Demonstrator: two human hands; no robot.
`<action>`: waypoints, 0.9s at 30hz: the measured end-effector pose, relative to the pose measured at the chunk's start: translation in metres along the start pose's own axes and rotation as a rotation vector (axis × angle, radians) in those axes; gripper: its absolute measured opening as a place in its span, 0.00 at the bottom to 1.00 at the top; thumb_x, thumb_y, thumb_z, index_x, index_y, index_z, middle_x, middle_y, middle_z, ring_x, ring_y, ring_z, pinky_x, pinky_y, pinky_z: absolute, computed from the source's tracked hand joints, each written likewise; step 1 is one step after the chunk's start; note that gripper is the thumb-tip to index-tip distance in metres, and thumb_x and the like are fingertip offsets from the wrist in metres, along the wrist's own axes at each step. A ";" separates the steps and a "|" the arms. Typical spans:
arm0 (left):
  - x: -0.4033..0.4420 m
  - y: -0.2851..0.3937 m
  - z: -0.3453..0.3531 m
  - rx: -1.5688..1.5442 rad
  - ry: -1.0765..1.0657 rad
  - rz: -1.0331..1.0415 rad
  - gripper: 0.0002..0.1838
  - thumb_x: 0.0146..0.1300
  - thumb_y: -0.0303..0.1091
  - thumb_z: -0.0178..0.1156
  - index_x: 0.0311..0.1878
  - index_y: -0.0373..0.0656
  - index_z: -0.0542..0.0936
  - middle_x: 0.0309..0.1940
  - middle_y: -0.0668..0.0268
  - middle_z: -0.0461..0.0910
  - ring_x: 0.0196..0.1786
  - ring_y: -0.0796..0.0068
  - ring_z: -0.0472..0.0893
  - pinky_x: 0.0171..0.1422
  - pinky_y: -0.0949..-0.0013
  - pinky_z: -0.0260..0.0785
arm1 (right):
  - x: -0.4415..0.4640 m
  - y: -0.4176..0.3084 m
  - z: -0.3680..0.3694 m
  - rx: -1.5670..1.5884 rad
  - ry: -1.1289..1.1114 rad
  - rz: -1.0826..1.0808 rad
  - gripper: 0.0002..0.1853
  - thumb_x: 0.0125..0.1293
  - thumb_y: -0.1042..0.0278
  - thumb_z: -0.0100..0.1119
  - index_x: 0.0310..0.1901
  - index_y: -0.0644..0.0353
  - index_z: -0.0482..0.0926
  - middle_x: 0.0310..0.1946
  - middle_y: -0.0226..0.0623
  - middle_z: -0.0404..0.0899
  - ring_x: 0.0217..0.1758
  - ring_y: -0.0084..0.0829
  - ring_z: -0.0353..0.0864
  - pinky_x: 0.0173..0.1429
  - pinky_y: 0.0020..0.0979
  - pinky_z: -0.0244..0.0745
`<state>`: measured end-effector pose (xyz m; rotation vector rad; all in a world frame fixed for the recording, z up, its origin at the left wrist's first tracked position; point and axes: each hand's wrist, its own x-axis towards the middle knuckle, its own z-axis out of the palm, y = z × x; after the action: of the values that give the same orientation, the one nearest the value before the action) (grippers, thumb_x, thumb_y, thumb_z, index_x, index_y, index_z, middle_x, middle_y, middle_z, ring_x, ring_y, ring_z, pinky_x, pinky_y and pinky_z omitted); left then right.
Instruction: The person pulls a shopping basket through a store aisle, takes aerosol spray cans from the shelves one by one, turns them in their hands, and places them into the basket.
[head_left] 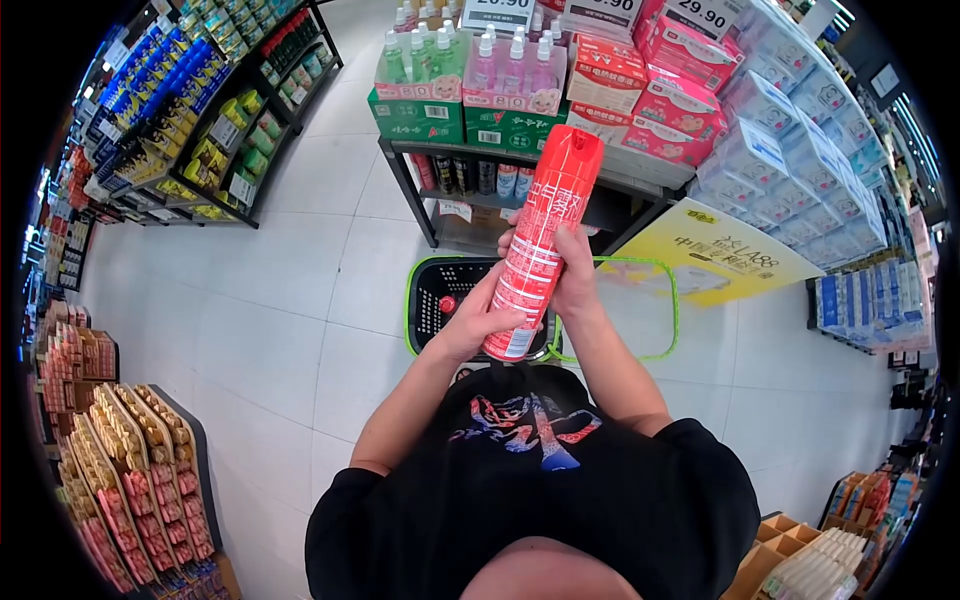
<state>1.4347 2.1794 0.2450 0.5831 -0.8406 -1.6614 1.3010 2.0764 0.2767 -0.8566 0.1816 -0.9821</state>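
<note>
A: Where are the hands?
B: The left hand curls around the lower part of a tall, red cylindrical can with white lettering, its thumb lying across the front. The right hand is higher up, on the can's right side, with its thumb pointing up along the surface.

A: Are the fingers spread?
B: No, both hands are closed around the can. Some fingertips show at its left edge, above the left hand; the rest are hidden behind it.

A: And the arms?
B: Both elbows are bent, and the bare forearms angle inward from the sleeves of a black T-shirt with a red, white and blue print.

A: How is the can placed?
B: It is tilted in front of the chest, its top end leaning forward and to the right. In this view it overlaps a black, perforated plastic basket with a bright green rim.

A: What about the basket?
B: A small red object shows inside. Its green loop handle reaches out to the right.

A: Beyond that?
B: A black shelf stand bears green pump bottles, pink pump bottles and red and pink cartons. A yellow printed board leans to its right, above the pale tiled floor.
</note>
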 end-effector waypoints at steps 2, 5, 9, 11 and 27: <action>-0.002 0.007 0.009 0.076 0.038 0.032 0.43 0.61 0.32 0.68 0.76 0.37 0.57 0.60 0.58 0.76 0.56 0.69 0.82 0.62 0.63 0.76 | 0.001 -0.002 0.008 -0.080 0.065 -0.026 0.28 0.73 0.51 0.57 0.62 0.68 0.69 0.51 0.48 0.81 0.49 0.40 0.87 0.53 0.40 0.86; 0.002 0.005 0.014 0.363 0.140 0.173 0.45 0.61 0.34 0.69 0.76 0.35 0.56 0.60 0.60 0.75 0.58 0.73 0.79 0.65 0.64 0.72 | 0.005 -0.008 0.017 -0.135 0.099 -0.055 0.24 0.71 0.61 0.61 0.62 0.65 0.68 0.50 0.44 0.81 0.50 0.35 0.86 0.55 0.37 0.83; 0.007 0.014 0.016 0.984 0.343 0.332 0.49 0.56 0.37 0.73 0.76 0.35 0.56 0.58 0.51 0.76 0.55 0.58 0.82 0.58 0.58 0.76 | 0.014 -0.014 0.015 -0.255 0.145 -0.094 0.25 0.64 0.72 0.68 0.61 0.61 0.69 0.50 0.36 0.81 0.50 0.28 0.84 0.57 0.32 0.79; 0.012 0.012 0.012 1.285 0.467 0.496 0.50 0.51 0.38 0.75 0.75 0.36 0.60 0.58 0.46 0.76 0.54 0.46 0.82 0.55 0.56 0.77 | 0.020 -0.016 0.012 -0.315 0.177 -0.086 0.25 0.60 0.75 0.71 0.58 0.61 0.72 0.50 0.35 0.81 0.51 0.28 0.83 0.58 0.34 0.79; 0.017 0.038 0.000 0.831 0.251 0.259 0.40 0.55 0.36 0.75 0.68 0.36 0.67 0.54 0.56 0.79 0.54 0.63 0.82 0.58 0.63 0.74 | 0.033 -0.056 0.023 -0.183 -0.086 -0.074 0.30 0.57 0.75 0.72 0.62 0.65 0.72 0.55 0.44 0.81 0.60 0.38 0.82 0.65 0.41 0.77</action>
<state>1.4543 2.1589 0.2752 1.1632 -1.3495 -0.9293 1.2941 2.0483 0.3391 -1.0783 0.1689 -1.0058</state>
